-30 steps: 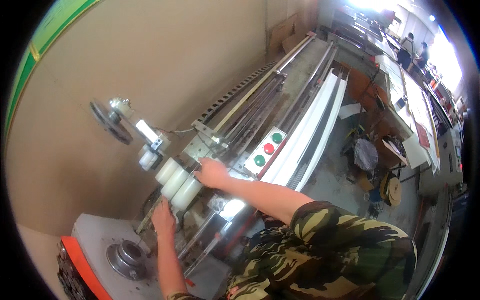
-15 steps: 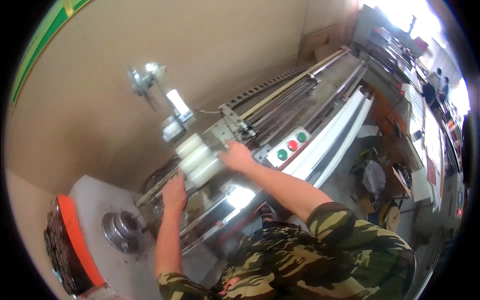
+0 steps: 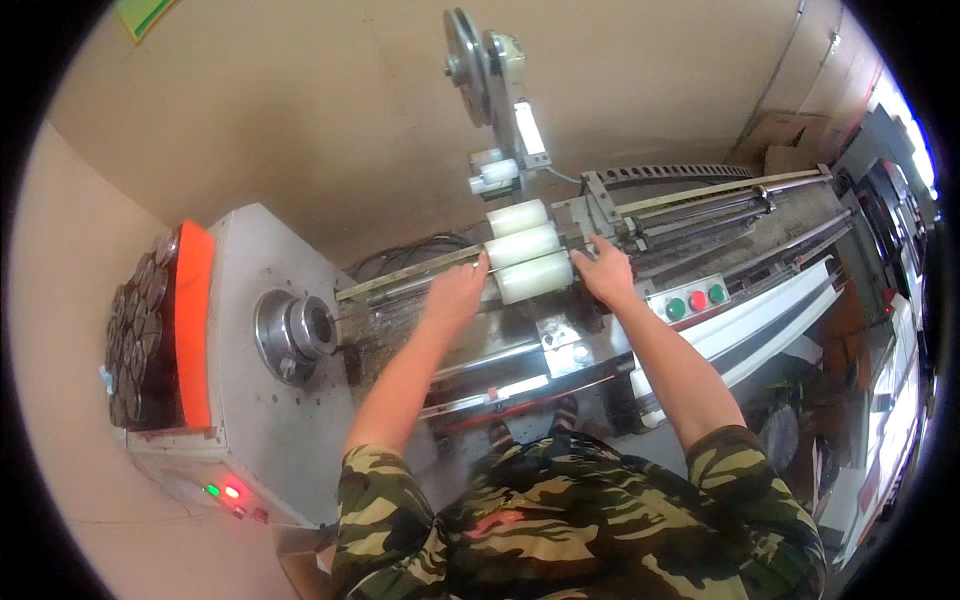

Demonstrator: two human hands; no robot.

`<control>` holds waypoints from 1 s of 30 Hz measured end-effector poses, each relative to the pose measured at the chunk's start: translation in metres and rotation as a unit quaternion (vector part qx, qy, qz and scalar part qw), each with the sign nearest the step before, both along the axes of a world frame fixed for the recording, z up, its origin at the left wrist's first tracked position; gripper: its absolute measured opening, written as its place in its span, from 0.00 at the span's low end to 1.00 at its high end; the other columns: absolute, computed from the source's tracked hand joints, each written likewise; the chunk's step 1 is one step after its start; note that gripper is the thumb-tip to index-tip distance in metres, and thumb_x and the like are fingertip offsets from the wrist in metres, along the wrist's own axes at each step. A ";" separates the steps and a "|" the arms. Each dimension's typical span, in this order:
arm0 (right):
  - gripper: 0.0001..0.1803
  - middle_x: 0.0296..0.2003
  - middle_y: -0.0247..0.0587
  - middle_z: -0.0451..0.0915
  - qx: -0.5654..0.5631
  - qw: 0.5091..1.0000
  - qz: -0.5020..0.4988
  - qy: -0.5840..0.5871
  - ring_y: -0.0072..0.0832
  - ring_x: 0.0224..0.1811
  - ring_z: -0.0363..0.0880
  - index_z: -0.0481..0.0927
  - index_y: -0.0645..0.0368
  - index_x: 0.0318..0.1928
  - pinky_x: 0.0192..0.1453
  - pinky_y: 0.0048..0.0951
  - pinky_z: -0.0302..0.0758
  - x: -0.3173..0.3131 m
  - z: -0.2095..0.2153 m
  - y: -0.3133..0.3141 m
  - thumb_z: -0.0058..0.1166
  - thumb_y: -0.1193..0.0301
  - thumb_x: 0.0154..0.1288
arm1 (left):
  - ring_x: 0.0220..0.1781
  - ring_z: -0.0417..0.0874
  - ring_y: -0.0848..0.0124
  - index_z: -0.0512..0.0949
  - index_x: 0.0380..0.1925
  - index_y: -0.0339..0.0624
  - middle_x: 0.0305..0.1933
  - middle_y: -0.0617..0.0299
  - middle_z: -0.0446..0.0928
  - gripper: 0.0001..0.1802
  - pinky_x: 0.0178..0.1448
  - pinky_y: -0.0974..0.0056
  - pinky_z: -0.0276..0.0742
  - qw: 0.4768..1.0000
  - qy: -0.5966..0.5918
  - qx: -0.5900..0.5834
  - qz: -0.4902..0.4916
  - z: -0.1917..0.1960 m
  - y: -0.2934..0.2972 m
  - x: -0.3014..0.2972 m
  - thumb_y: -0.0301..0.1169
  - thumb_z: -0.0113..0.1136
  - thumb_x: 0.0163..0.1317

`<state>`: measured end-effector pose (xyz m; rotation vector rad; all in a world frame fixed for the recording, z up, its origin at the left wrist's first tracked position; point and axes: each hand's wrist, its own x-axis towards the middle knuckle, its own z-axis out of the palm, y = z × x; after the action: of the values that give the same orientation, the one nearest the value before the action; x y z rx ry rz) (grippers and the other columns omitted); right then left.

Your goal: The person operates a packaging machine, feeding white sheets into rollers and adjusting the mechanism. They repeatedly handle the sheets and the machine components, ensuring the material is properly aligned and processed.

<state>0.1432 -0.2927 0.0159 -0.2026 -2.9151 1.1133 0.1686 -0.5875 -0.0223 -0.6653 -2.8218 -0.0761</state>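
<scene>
Three white rollers (image 3: pixel 530 243) lie side by side on the machine bed, between my hands. What looks like a thin rod (image 3: pixel 515 260) runs along the seam between the middle and nearest rollers. My left hand (image 3: pixel 457 292) is at the rollers' left end, its fingers bent closed where the rod comes out. At their right end is my right hand (image 3: pixel 605 272), thumb and forefinger curled around the rod's other end. Blur and small size hide the exact grip of the fingertips.
A metal chuck (image 3: pixel 295 335) projects from the grey machine housing (image 3: pixel 255 260) on the left. Behind the rollers rises an arm with a metal wheel (image 3: pixel 468 68). A button panel (image 3: pixel 690 298) with green and red buttons sits right of my right forearm. Rails (image 3: pixel 700 235) stretch rightward.
The view has swung left and levelled, bringing the chuck housing and its lit indicator lamps into fuller sight. Both hands stay at the two ends of the rollers.
</scene>
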 end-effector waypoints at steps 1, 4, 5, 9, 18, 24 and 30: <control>0.36 0.57 0.62 0.80 0.005 1.000 0.000 0.001 0.54 0.61 0.79 0.76 0.63 0.65 0.65 0.46 0.75 -0.001 -0.002 0.001 0.62 0.52 0.62 | 0.42 0.82 0.57 0.70 0.66 0.38 0.38 0.55 0.79 0.30 0.43 0.52 0.80 1.000 0.001 0.006 -0.002 0.000 0.001 -0.001 0.26 0.53 0.61; 0.38 0.57 0.61 0.80 0.003 1.000 -0.007 0.016 0.54 0.61 0.79 0.77 0.62 0.65 0.66 0.45 0.74 -0.003 -0.007 0.003 0.63 0.50 0.61 | 0.41 0.83 0.57 0.70 0.66 0.38 0.39 0.54 0.79 0.30 0.42 0.52 0.80 1.000 0.002 0.015 -0.004 0.001 0.002 -0.001 0.25 0.52 0.61; 0.38 0.57 0.61 0.81 0.003 1.000 -0.008 0.017 0.54 0.61 0.79 0.77 0.62 0.64 0.66 0.45 0.74 -0.003 -0.008 0.003 0.63 0.49 0.61 | 0.41 0.83 0.57 0.70 0.66 0.38 0.39 0.54 0.79 0.30 0.42 0.53 0.80 1.000 0.001 0.010 -0.003 0.005 0.003 0.000 0.25 0.52 0.61; 0.37 0.56 0.61 0.81 0.006 1.000 -0.010 0.016 0.54 0.61 0.79 0.77 0.60 0.64 0.66 0.45 0.74 -0.007 -0.013 0.005 0.63 0.49 0.61 | 0.40 0.83 0.57 0.71 0.66 0.37 0.38 0.54 0.79 0.29 0.41 0.53 0.81 1.000 0.005 -0.005 0.007 0.007 0.006 0.001 0.25 0.52 0.62; 0.36 0.56 0.62 0.81 0.011 0.999 -0.005 0.038 0.54 0.61 0.80 0.79 0.60 0.63 0.65 0.44 0.75 -0.008 -0.017 0.008 0.63 0.49 0.61 | 0.39 0.85 0.58 0.72 0.62 0.32 0.37 0.53 0.81 0.27 0.39 0.54 0.82 1.000 0.021 0.003 0.009 -0.003 0.015 -0.008 0.25 0.53 0.61; 0.37 0.55 0.63 0.81 0.013 0.999 -0.003 0.050 0.54 0.60 0.80 0.79 0.60 0.63 0.65 0.44 0.75 -0.014 -0.029 0.017 0.63 0.48 0.60 | 0.37 0.86 0.56 0.72 0.61 0.29 0.35 0.51 0.82 0.26 0.39 0.54 0.83 1.000 0.026 0.010 0.004 -0.014 0.020 -0.017 0.26 0.52 0.61; 0.37 0.55 0.62 0.82 0.013 0.999 0.000 0.044 0.53 0.60 0.80 0.79 0.62 0.63 0.65 0.43 0.75 -0.014 -0.024 0.017 0.62 0.49 0.61 | 0.39 0.86 0.56 0.73 0.60 0.28 0.38 0.49 0.83 0.26 0.39 0.53 0.83 0.999 0.027 0.022 0.002 -0.012 0.022 -0.016 0.26 0.52 0.61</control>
<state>0.1295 -0.2755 -0.0078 -0.1507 -2.8511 1.0548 0.1524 -0.5655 -0.0340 -0.6418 -2.7618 -0.1188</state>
